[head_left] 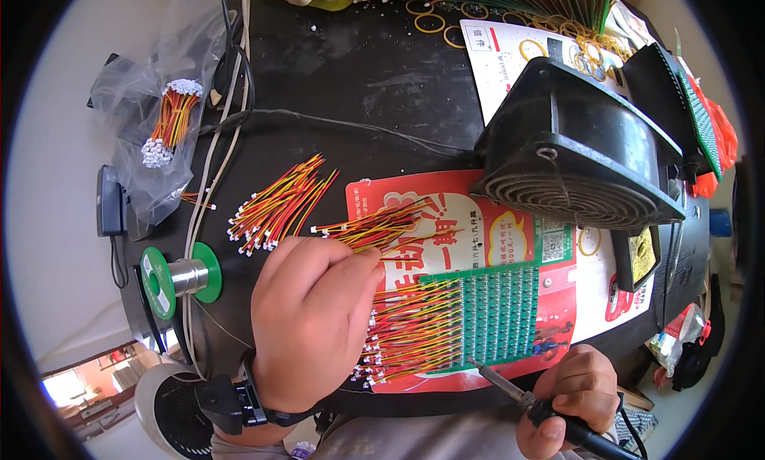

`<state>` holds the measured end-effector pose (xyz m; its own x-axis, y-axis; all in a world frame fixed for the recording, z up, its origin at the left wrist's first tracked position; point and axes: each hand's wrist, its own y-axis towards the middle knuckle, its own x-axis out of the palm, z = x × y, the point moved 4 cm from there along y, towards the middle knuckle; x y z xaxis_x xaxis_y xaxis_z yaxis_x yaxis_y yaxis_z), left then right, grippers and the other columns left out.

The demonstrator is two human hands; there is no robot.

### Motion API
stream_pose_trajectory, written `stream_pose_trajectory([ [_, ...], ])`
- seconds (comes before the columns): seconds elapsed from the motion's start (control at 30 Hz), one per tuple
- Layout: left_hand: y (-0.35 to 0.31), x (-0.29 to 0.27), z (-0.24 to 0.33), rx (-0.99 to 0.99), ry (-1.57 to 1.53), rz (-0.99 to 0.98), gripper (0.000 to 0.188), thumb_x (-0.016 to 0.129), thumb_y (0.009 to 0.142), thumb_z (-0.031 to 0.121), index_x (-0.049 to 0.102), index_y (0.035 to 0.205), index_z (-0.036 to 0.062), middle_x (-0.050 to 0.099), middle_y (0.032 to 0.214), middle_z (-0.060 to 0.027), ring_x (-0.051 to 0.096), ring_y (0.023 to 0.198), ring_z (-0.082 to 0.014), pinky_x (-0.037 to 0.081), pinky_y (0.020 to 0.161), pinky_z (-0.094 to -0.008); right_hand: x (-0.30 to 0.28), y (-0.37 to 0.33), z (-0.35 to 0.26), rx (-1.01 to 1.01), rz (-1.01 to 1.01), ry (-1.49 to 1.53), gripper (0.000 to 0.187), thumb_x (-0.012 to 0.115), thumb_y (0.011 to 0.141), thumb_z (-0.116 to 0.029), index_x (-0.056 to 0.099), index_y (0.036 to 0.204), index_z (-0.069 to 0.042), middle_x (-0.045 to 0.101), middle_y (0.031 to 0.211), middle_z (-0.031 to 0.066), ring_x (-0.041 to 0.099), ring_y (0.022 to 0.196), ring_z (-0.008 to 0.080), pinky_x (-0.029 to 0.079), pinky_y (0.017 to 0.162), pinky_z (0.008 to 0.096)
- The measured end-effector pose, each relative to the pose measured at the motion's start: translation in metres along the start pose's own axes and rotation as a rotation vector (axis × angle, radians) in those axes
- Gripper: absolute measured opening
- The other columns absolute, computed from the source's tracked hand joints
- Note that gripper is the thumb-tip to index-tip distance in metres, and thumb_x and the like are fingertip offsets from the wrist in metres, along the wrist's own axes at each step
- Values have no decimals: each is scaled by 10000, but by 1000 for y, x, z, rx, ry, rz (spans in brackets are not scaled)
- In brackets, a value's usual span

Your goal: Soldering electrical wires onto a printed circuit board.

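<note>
My left hand [315,316] reaches over the near edge of a small pile of red, yellow and black connector wires [390,225]. Its fingers are drawn together at the pile, and what they pinch, if anything, is hidden. At the lower right my right hand [578,396] grips a soldering iron [504,384], its tip by the near edge of a green circuit board panel [502,312]. Rows of wires [418,324] with white plugs run leftward from the panel's left side. Both panel and pile lie on a red printed sheet [362,197].
A black fan [582,149] stands at the right, a yellow tip-cleaning sponge [642,257] beside it. Left of the sheet lie another wire bundle [283,205] and a solder spool [187,277]. A plastic bag [151,189], cables and rubber bands [430,21] lie farther back.
</note>
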<state>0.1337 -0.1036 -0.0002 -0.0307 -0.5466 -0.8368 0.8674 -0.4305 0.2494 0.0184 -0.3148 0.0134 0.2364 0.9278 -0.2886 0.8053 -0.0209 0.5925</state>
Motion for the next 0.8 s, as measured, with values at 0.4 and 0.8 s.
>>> stream_pose_trajectory([
  [0.4, 1, 3, -2, -45, -43, 35, 113, 749, 738, -38, 671, 811, 0, 630, 805, -99, 624, 716, -235, 480, 639, -320, -4, 0, 0, 4, -9, 7, 185, 639, 830, -94, 499, 842, 27, 481, 614, 97, 475, 466, 203, 389, 406, 328],
  [0.8, -15, -17, -2, -220, -398, 60, 203, 625, 759, -84, 680, 940, -11, 667, 818, -116, 640, 656, -212, 491, 590, -281, -7, 1, -1, 8, -64, -18, 180, 641, 819, -98, 513, 811, 29, 512, 652, 113, 506, 506, 217, 442, 462, 340],
])
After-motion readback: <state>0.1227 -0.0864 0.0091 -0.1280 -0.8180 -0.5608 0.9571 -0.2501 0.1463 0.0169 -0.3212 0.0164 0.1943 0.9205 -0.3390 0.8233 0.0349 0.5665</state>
